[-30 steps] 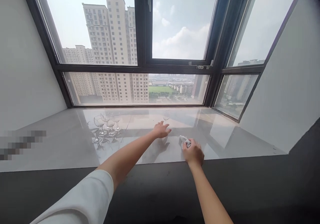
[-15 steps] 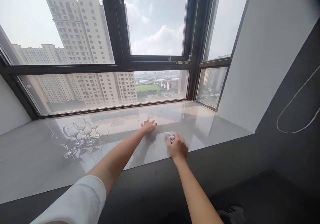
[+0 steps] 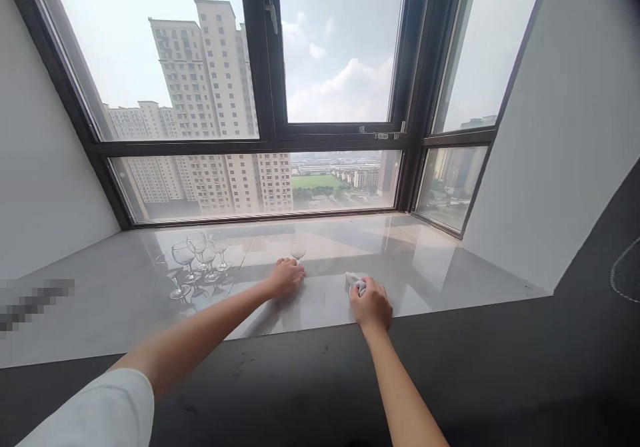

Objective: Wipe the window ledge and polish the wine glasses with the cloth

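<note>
My left hand (image 3: 285, 278) reaches across the glossy stone windowsill (image 3: 440, 274) and closes its fingers around the stem and foot of a small clear wine glass (image 3: 298, 250), which stands upright. My right hand (image 3: 371, 306) rests near the sill's front edge, gripping a crumpled white cloth (image 3: 354, 279) that pokes out past the fingers. The two hands are a short way apart.
Several more clear stemmed glasses (image 3: 193, 260) stand grouped on the sill to the left. A dark ledge (image 3: 300, 380) runs along the sill's front. Black-framed windows (image 3: 260, 100) rise behind, white walls at both sides.
My left hand has drawn back a little toward me and curled its fingers around the glass's stem. The right hand with the cloth has stayed put. The view has swung.
</note>
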### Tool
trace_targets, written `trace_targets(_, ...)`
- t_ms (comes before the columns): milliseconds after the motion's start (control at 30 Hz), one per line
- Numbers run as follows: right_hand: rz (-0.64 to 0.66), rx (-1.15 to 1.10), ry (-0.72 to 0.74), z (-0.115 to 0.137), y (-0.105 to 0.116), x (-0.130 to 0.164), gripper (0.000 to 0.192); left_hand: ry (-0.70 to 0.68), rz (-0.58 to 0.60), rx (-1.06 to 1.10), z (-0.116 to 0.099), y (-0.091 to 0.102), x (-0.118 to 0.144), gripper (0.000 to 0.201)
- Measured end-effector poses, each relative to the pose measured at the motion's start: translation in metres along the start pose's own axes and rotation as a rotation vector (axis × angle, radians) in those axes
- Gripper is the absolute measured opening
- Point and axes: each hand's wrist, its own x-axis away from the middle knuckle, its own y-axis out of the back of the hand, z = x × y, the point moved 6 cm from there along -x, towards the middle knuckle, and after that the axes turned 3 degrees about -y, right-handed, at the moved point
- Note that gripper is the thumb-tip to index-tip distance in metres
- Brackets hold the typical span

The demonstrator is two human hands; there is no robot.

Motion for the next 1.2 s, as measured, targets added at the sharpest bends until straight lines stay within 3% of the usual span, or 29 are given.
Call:
trace_targets(267,-0.01,0.019,0.03,-0.002,-0.003,0.001,0.031,0.079,-0.073,-0.001,0.049,0.029,0.146,0.035)
trace_targets(467,0.004,0.03,0.032,-0.005,-0.006,0.001,0.036,0.268,-0.172,-0.011,0.091,0.034,0.207,0.031)
trace_targets(567,0.013,0.042,0.035,-0.005,-0.006,0.0,0.037,0.381,-0.284,-0.003,0.102,0.032,0.221,0.03)
trace_targets(700,0.041,0.055,0.037,-0.003,-0.003,0.001,0.041,0.497,-0.372,-0.05,0.099,0.032,0.227,0.027)
trace_targets(900,0.048,0.076,0.065,-0.002,-0.003,0.001,0.043,0.569,-0.368,-0.045,0.093,0.036,0.227,0.023)
trace_targets(1200,0.049,0.109,0.12,-0.009,-0.016,-0.004,0.042,0.565,-0.357,-0.054,0.09,0.037,0.228,0.02)
